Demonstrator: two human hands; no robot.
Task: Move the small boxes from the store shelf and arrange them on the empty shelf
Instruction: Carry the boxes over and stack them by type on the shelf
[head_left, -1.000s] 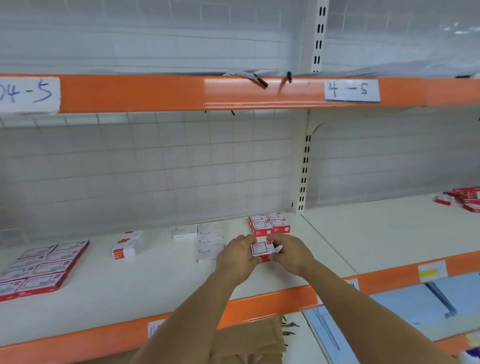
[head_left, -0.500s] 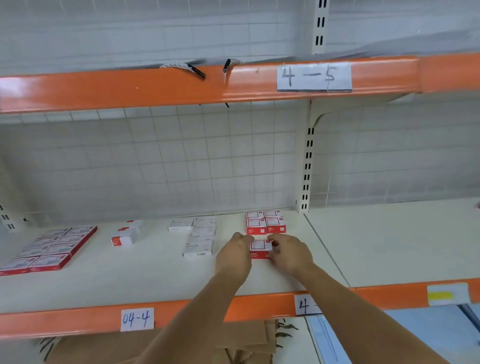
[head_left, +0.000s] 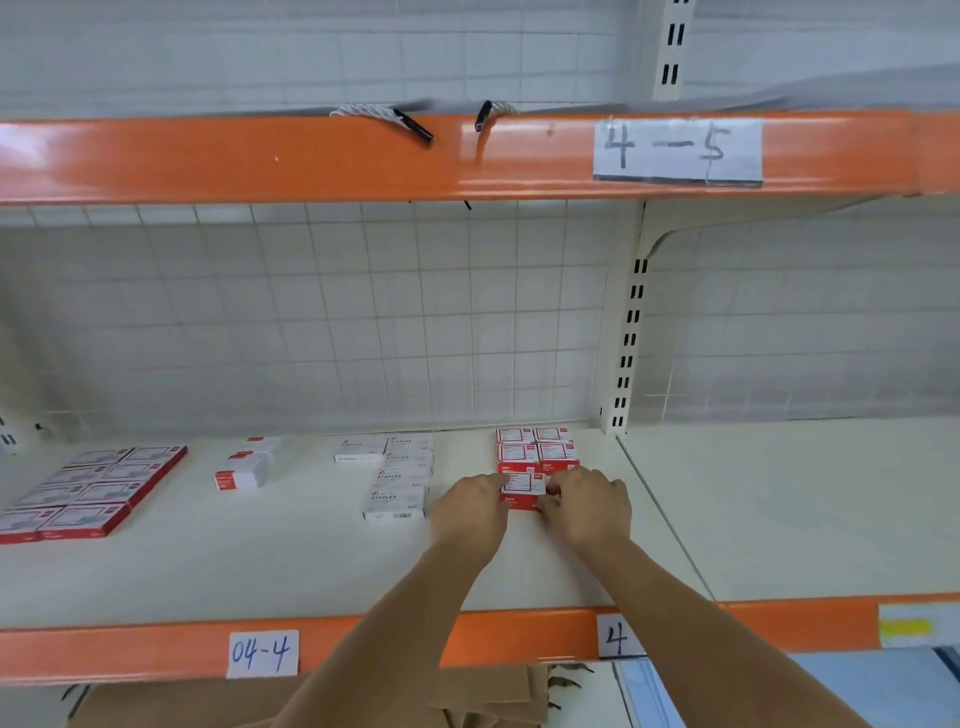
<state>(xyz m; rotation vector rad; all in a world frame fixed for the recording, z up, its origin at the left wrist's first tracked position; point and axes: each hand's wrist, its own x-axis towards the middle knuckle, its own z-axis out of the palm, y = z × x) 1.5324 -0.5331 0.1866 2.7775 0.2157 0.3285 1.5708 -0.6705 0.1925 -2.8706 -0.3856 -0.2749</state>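
- Held between both hands: one small red-and-white box (head_left: 523, 491), on the shelf (head_left: 291, 566) labelled 04-4, just in front of the red stack (head_left: 537, 449) near the upright post (head_left: 631, 332).
- Left hand (head_left: 470, 512) curled against the box's left end; right hand (head_left: 587, 506) curled at its right end, fingertips pinching the near corner. Both closed on it, neither spread wide.
- Likely light for its size yet dense if full of staples; stiff cardboard, so firm to pinch without crushing.
- Glossy print suggests a slightly slick face; safer hold by the short ends or long sides, not flat on top.
- Low and squat, so unlikely to tip; easy to slide flush against the neighbours.
- Cannot tell whether a second box lies under the held one; red edge below hints at it.
- Counts, as far as visible:
- Red stack behind the hands: four box tops showing, two by two; layers beneath not countable.
- White boxes (head_left: 395, 475) marked STAPLES: about five, one set beside a row running toward the front.
- Small white-and-red pile (head_left: 244, 467) further left: two or three, blurred.
- Flat red packs (head_left: 88, 491) at far left: about eight tops visible, cut by the frame edge.
- Right shelf bay (head_left: 779, 499) beyond the post: no boxes in view.
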